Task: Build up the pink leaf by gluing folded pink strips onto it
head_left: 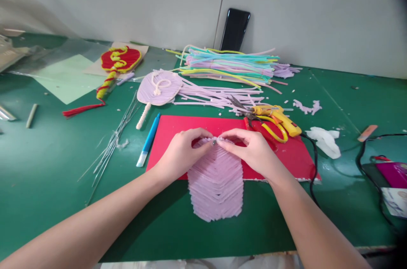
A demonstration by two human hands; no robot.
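Observation:
A lilac panel of pipe cleaners [216, 188], laid in a chevron pattern with jagged edges, lies partly on a red board [190, 124] and partly on the green table. At its far end my left hand [184, 150] pinches the edge between thumb and fingers. My right hand [249, 148] pinches the same edge just to the right, the fingertips of both hands almost meeting. A small dark spot shows by the left thumb; I cannot make out what it is. Beyond my right hand, scissors [276, 131] and a yellow glue gun [280, 117] rest on the board.
Bundled coloured pipe cleaners [229, 65] and loose lilac ones [216, 95] lie at the back. A lilac fan [160, 87], a red fan [122, 62], thin wires [114, 141] and a blue pen [149, 139] are on the left. A phone [235, 29] leans on the wall; a black cable [314, 167] runs right.

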